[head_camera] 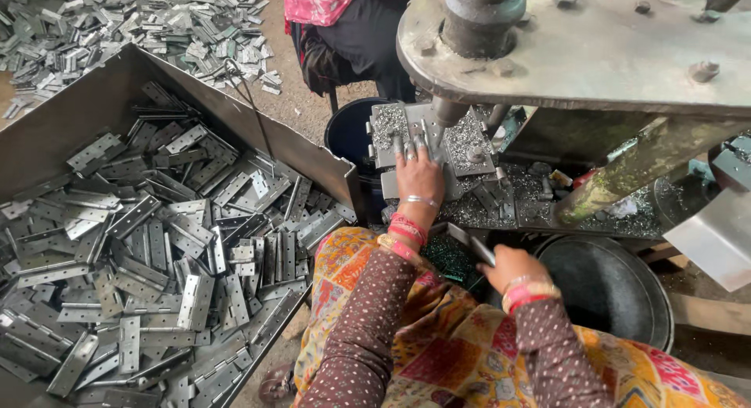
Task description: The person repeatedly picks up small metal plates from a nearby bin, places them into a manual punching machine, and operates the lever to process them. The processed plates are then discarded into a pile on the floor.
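My left hand (418, 173) rests on a grey metal hinge (407, 134) lying on the press bed, fingers pressing it down just left of the punch (447, 111). Metal shavings cover the plate around it. My right hand (510, 267) is lower, near my lap, closed around another flat metal hinge (472, 244) that sticks out up and to the left. Both wrists carry red and silver bangles, and my sleeves are brown with dots.
A big open metal bin (258, 134) full of several grey hinges fills the left. More hinges lie on the floor (156, 25) at the top left. A round dark tub (610, 287) sits under the press (594, 48). Another person (344, 32) sits behind.
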